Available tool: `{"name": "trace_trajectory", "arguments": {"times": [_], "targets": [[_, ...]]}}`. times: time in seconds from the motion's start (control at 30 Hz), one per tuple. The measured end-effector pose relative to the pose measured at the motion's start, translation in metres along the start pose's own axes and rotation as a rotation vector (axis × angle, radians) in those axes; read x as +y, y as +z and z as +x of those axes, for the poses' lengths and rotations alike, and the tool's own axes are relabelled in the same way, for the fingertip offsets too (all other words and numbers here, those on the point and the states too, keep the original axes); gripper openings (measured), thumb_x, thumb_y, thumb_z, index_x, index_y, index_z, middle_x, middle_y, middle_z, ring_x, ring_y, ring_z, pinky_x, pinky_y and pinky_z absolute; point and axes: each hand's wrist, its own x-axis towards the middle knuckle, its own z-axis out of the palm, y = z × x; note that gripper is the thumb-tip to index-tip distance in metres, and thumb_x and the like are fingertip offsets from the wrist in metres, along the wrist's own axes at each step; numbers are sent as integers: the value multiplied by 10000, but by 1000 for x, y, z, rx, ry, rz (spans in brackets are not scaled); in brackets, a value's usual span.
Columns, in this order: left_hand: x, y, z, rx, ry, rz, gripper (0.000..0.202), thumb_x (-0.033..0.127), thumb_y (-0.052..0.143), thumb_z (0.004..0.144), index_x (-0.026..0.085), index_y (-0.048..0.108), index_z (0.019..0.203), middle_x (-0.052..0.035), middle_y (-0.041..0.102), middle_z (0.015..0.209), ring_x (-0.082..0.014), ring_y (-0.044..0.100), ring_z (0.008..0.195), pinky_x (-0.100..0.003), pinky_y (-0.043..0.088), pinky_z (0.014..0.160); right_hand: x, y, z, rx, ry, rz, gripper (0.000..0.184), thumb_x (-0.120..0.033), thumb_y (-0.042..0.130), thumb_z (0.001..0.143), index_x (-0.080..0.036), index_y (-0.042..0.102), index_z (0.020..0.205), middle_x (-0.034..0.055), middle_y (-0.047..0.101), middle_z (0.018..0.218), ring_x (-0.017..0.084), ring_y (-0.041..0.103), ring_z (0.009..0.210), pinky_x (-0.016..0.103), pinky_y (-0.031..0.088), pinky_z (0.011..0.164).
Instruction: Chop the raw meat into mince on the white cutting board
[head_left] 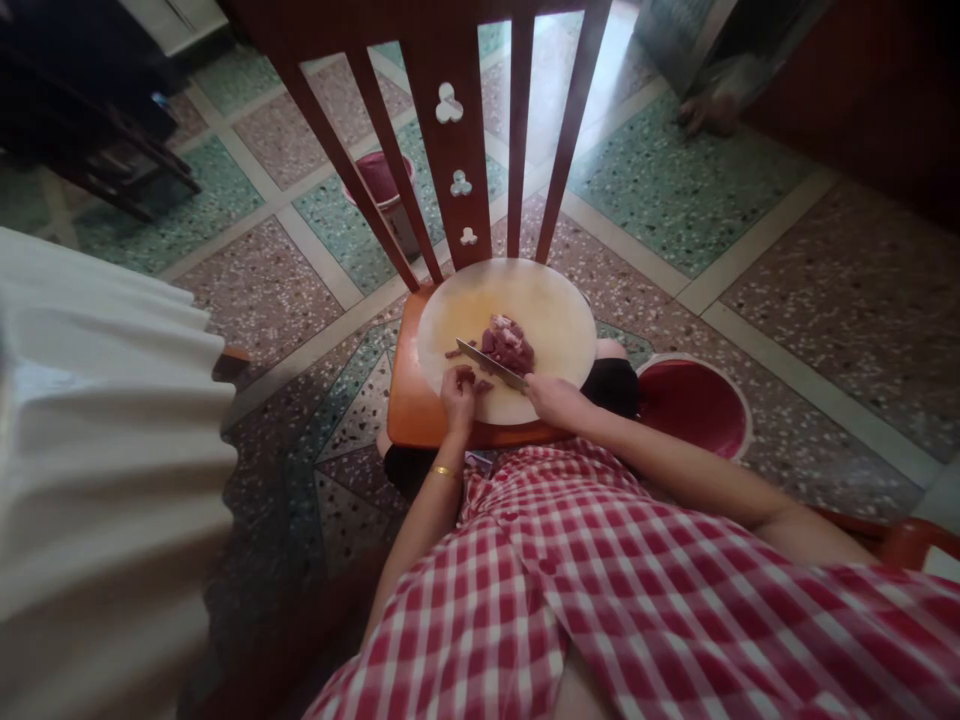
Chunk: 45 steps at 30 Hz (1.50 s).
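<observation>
One meat pile, just beyond left fingers pinching a piece, right fingers gripping a knife

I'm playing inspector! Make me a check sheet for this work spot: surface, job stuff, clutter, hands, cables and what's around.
Surface: round board on a chair.
Job's things: knife and a pile of meat, both on or over the board.
Clutter: loose strip near the knife's tip.
Hands: right hand grips the knife; left hand is at some meat bits, grip unclear.
Cables: nothing seen.
Surroundings: tiled floor, white cloth at left, bucket beyond the chair, red tub at right.
</observation>
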Motion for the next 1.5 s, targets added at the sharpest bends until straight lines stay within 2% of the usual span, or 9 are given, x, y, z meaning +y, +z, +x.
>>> {"name": "trace_trajectory", "arguments": {"times": [0.2, 0.37, 0.43, 0.53, 0.7, 1.0, 1.27, 1.37, 1.5], "targets": [[1, 7, 4, 1, -9, 30, 202, 58, 432, 709, 182, 561, 802, -30, 525, 905, -113, 553, 781, -264, 496, 742, 3, -3, -7, 18, 2, 43, 320, -278, 269, 922, -147, 457, 1145, 138, 639, 978, 237, 613, 875, 296, 428, 717], [12, 9, 1, -193, -48, -23, 193, 218, 474, 807, 200, 527, 991, -37, 591, 924, -137, 595, 808, -254, 520, 650, 2, -9, -8, 13, 23, 72, 314, -270, 265, 924, -155, 450, 1151, 125, 646, 958, 223, 620, 870, 280, 430, 709], [14, 3, -3, -178, 13, 45, 207, 248, 453, 833, 201, 525, 1022, -43, 605, 943, -142, 595, 841, -273, 518, 703, 1, -10, -8, 3, 27, 55, 307, -278, 256, 926, -156, 451, 1129, 128, 650, 936, 227, 626, 849, 284, 436, 697], [11, -7, -11, -98, 207, 241, 183, 253, 440, 848, 186, 574, 954, -62, 609, 922, -162, 572, 891, -329, 482, 816, -4, -10, -9, -21, 20, 14, 296, -280, 249, 924, -160, 441, 1115, 133, 652, 914, 238, 633, 822, 299, 445, 680], [-1, -9, -28, -159, 442, 402, 187, 244, 464, 842, 184, 614, 937, -96, 606, 953, -190, 544, 957, -368, 462, 835, -17, -6, -10, -47, -6, -52, 274, -259, 264, 914, -151, 441, 1094, 147, 653, 894, 249, 632, 842, 316, 452, 698], [-16, 0, -32, -141, 427, 436, 221, 253, 449, 848, 183, 622, 967, -108, 611, 948, -203, 545, 941, -370, 457, 826, -20, -3, -8, -76, -33, -84, 270, -164, 317, 869, -146, 426, 1115, 148, 650, 904, 245, 628, 859, 323, 459, 712], [-20, 2, -32, -121, 396, 420, 211, 261, 444, 855, 183, 617, 947, -99, 611, 931, -198, 543, 940, -359, 452, 820, -36, 2, 31, -1, -148, -42, 322, -142, 289, 880, -122, 406, 1180, 166, 619, 1027, 225, 596, 940, 317, 436, 792], [-18, 2, -32, -102, 417, 445, 208, 238, 441, 851, 185, 621, 941, -95, 609, 919, -195, 543, 915, -348, 453, 802, -28, 5, 22, -6, -128, -40, 342, -129, 305, 868, -123, 397, 1197, 161, 624, 1025, 229, 598, 939, 318, 441, 784], [-17, 3, -32, -95, 408, 438, 198, 228, 447, 843, 192, 624, 923, -89, 603, 907, -195, 541, 891, -348, 450, 795, -10, 10, -3, -110, -50, -94, 324, -167, 352, 857, -138, 410, 1175, 155, 643, 959, 248, 622, 875, 342, 458, 742]]}}
